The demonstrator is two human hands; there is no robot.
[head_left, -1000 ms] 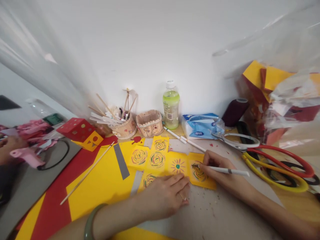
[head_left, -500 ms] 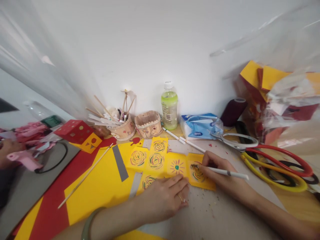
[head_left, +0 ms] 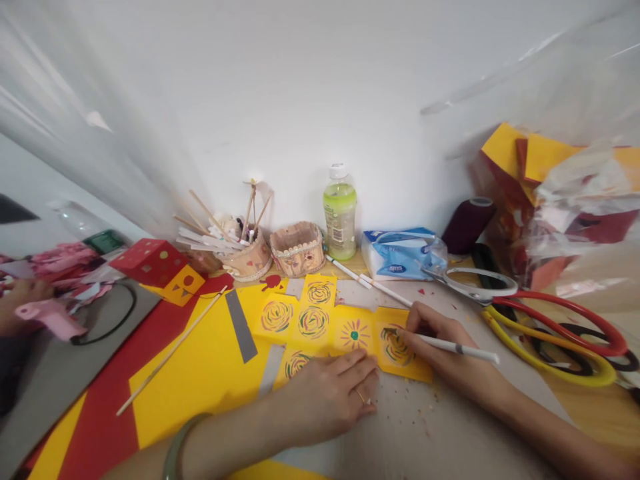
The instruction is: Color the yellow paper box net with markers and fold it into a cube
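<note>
My right hand (head_left: 440, 340) is closed around a white marker pen (head_left: 467, 349), its tip end down at the rightmost panel of a yellow paper box cutout (head_left: 345, 321). That panel carries a ring of dark, curved strokes. Other panels show multicoloured swirls and one pink sunburst with a green centre. My left hand (head_left: 333, 397), with a ring and a bangle, lies flat over the lower edge of the cutout, fingers stretched out. It covers part of the lower panel.
Scissors with red, yellow and white handles (head_left: 555, 323) lie at the right. A tissue pack (head_left: 400, 255), green bottle (head_left: 339, 213) and small baskets (head_left: 297, 250) line the wall. Left are a red box (head_left: 153, 263), a wooden stick (head_left: 170, 352), a pink glue gun (head_left: 53, 313) and another person's hand (head_left: 23, 307).
My right hand and the marker have shifted very slightly on the rightmost panel. My left hand and the cutout look the same.
</note>
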